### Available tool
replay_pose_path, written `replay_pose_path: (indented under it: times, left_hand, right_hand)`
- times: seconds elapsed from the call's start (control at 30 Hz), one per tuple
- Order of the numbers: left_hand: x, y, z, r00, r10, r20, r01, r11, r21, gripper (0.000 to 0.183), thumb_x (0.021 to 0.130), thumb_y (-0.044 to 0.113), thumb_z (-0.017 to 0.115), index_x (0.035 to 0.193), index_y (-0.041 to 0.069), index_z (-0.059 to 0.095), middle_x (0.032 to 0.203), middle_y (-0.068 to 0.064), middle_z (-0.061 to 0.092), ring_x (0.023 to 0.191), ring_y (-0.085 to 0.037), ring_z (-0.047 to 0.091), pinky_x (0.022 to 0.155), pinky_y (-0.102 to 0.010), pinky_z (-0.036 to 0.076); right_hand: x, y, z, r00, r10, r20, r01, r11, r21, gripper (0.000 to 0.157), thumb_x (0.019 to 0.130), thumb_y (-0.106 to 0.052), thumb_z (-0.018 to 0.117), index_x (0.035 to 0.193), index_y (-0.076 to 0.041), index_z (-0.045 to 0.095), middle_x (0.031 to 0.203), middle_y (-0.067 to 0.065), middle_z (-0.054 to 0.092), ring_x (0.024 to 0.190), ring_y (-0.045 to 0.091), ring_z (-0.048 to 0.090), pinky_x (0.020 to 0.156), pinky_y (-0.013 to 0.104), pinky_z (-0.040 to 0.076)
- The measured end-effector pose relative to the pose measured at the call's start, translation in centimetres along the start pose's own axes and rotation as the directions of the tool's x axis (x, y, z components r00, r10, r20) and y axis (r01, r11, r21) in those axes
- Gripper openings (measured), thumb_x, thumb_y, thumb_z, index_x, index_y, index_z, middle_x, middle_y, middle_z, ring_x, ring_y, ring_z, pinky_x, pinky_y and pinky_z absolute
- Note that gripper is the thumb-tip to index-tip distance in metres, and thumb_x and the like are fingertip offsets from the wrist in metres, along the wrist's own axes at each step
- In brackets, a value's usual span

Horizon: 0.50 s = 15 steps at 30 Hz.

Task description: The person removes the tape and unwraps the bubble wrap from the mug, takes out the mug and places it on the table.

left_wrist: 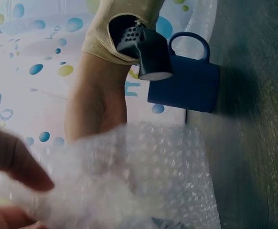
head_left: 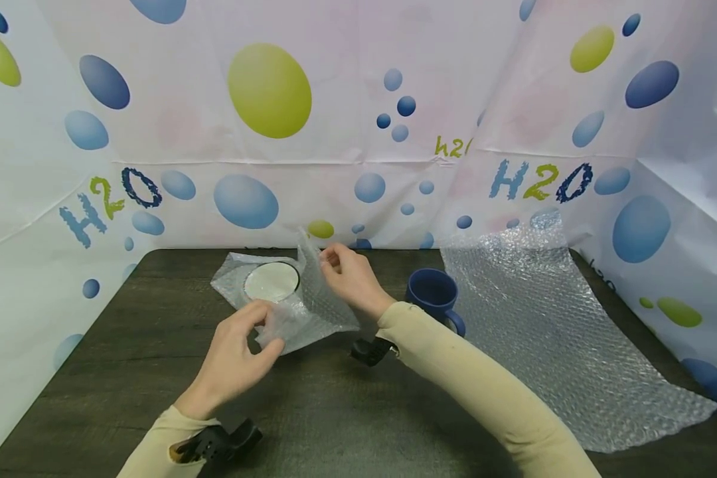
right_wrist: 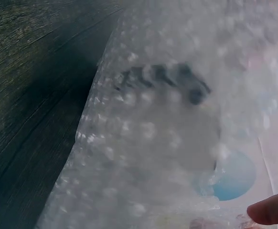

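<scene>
A white cup [head_left: 271,281] with a dark rim stands on a sheet of bubble wrap [head_left: 328,302] at the left of the table. Through the plastic, the right wrist view shows dark markings on the cup's pale side [right_wrist: 177,129]. My right hand [head_left: 355,275] pinches the raised edge of this sheet to the right of the cup. In front of the cup is my left hand [head_left: 233,352], thumb and forefinger spread apart near the wrap's front edge. Wrap [left_wrist: 167,176] also covers much of the left wrist view.
A blue mug [head_left: 432,292] stands just right of my right wrist, its handle towards me. Beyond it, a large second bubble wrap sheet [head_left: 544,345] spreads over the right side of the dark table [head_left: 95,372]. A printed curtain [head_left: 358,66] hangs behind and at both sides.
</scene>
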<state>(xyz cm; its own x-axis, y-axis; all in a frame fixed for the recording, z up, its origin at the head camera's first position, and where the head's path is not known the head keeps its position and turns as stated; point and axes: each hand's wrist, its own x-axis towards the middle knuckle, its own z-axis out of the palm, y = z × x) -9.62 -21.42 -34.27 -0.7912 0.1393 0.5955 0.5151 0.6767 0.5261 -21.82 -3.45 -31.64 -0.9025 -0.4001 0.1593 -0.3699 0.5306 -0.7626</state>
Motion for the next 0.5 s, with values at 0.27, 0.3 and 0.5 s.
replay_pose_path:
  times: [0.27,0.3,0.5]
  left_hand:
    - [-0.17,0.04,0.69,0.969,0.118,0.219,-0.089,0.987,-0.135,0.032,0.070,0.000,0.062,0.069,0.020,0.037,0.114,0.005,0.064,0.090,-0.010,0.059,0.064,-0.027,0.038]
    - [-0.25,0.07,0.68,0.963,0.120,0.243,-0.090,0.987,-0.134,0.033,0.071,0.002,0.063,0.070,0.021,0.037,0.116,0.005,0.063,0.091,-0.009,0.058,0.065,-0.027,0.038]
    - [-0.26,0.34,0.56,0.931,0.123,0.344,-0.106,0.992,-0.070,0.033,0.085,0.026,0.070,0.071,0.026,0.041,0.129,0.009,0.057,0.116,-0.017,0.055,0.076,-0.034,0.043]
  right_hand:
    - [-0.34,0.84,-0.52,1.000,0.030,0.007,-0.029,0.999,-0.044,0.023,0.098,-0.009,0.045,0.118,-0.003,0.055,0.114,0.015,0.063,0.103,0.027,0.063,0.085,0.038,0.052]
    - [-0.40,0.90,-0.49,0.999,0.034,0.014,-0.033,0.998,-0.050,0.024,0.098,-0.009,0.044,0.119,-0.003,0.055,0.114,0.016,0.062,0.104,0.028,0.063,0.086,0.039,0.052]
    - [-0.60,1.02,-0.67,0.997,0.050,0.054,-0.043,0.991,-0.123,0.032,0.098,-0.007,0.042,0.127,-0.001,0.051,0.116,0.018,0.063,0.091,0.028,0.064,0.073,0.036,0.051]
